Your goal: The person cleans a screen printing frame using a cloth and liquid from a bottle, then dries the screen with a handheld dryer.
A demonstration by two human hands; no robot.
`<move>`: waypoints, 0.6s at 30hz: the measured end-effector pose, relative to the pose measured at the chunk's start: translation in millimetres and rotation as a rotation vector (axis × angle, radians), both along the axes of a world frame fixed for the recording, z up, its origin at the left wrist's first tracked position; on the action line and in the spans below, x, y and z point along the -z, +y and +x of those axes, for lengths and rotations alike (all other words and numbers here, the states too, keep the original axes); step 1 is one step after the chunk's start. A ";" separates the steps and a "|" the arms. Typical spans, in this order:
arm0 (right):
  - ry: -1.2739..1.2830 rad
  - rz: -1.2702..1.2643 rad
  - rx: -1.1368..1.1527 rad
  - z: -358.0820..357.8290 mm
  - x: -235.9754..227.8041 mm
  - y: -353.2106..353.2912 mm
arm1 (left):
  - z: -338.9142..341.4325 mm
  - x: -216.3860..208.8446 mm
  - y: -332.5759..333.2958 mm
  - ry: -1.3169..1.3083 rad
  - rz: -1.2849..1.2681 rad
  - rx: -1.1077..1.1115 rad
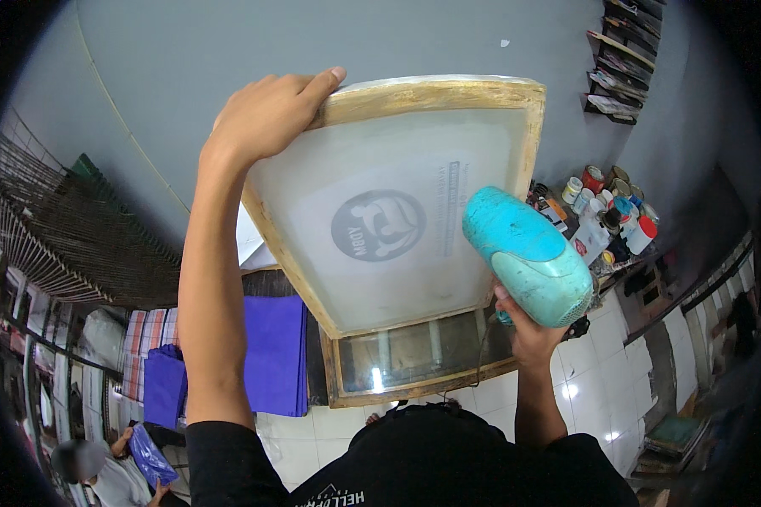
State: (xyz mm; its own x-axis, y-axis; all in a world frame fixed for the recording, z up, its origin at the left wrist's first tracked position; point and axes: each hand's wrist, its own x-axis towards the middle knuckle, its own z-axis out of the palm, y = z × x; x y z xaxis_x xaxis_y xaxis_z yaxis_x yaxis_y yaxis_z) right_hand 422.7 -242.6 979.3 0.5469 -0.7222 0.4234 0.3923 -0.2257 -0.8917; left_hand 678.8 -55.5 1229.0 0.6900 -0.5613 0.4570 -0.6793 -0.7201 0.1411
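Head view: a workroom with a grey wall, a white tiled floor [600, 346] and a glass-topped surface [414, 355] in a wooden frame just below the raised work. Purple cloth [275, 355] lies stacked left of that surface, with striped fabric beside it. To the right, a crowded shelf carries paint jars [609, 207], and racks of papers hang high on the wall. Another person [118, 473] sits at the lower left holding a blue bag.

The left hand [266, 114] grips the top left corner of a wooden-framed printing screen [397, 203], fingers curled over its upper rail, holding it up in front of the wall. The right hand [524, 325] is closed around the handle of a turquoise hair dryer [528, 253], held just beside the screen's right edge and overlapping its lower right corner.

The screen is tilted, its top edge running left to right and its lower corner dipping toward the glass surface; a round grey design sits in the mesh near the middle. The dryer's long body runs diagonally, its narrower end pointing up and left at the mesh, its vented rear toward the lower right.
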 end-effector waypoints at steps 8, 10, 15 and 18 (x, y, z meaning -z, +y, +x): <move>0.023 -0.007 -0.075 3.5 9.3 11.9 | -0.5 0.6 -2.0 0.053 -0.002 0.018; -0.025 -0.076 -0.066 8.6 16.5 12.3 | 2.0 2.8 -2.7 0.009 0.002 0.012; -0.015 -0.056 -0.032 10.8 40.1 14.2 | 4.8 3.3 -4.4 -0.017 0.004 0.001; 0.094 -0.076 -0.031 3.3 46.7 17.4 | 6.7 6.6 -4.6 -0.026 -0.009 0.026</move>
State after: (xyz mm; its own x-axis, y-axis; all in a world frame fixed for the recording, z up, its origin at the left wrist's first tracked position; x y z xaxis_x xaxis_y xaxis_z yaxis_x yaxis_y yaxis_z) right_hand 426.0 -225.2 932.6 0.6086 -0.6719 0.4221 0.3157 -0.2830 -0.9057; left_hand 685.4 -60.1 1222.4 0.6630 -0.5746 0.4798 -0.7014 -0.7008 0.1300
